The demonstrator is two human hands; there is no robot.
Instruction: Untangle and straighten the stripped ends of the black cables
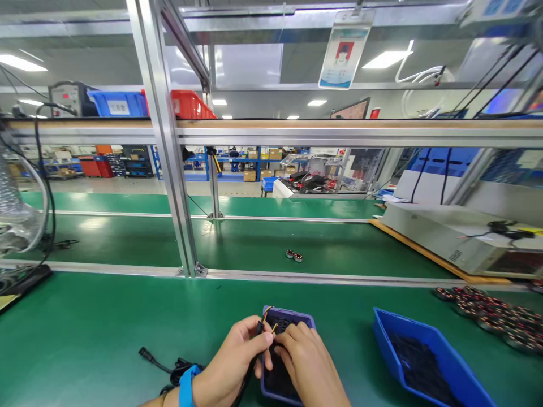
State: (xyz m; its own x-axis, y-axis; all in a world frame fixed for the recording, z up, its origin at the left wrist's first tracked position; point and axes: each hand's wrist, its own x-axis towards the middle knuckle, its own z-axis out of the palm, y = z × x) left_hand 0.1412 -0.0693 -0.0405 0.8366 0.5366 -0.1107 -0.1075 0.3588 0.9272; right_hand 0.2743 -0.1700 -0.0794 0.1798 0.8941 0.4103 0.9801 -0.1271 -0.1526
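Observation:
My left hand [237, 356] is closed in a pinch on a small black connector [259, 327] with red and yellow wires, held just above a purple tray [291, 314] on the green bench. A blue band sits on that wrist. My right hand [303, 359] lies over the purple tray with fingers curled, touching the connector's wires; what it grips is hidden. A black cable [163, 364] trails off to the left of my left wrist.
A blue bin [418, 362] of dark parts stands to the right. Several copper-wound motor stators [492, 311] lie at far right. Two small stators [294, 255] sit on the conveyor belt beyond the aluminium rail. A grey box [449, 234] rests at right, a frame post [169, 169] stands ahead.

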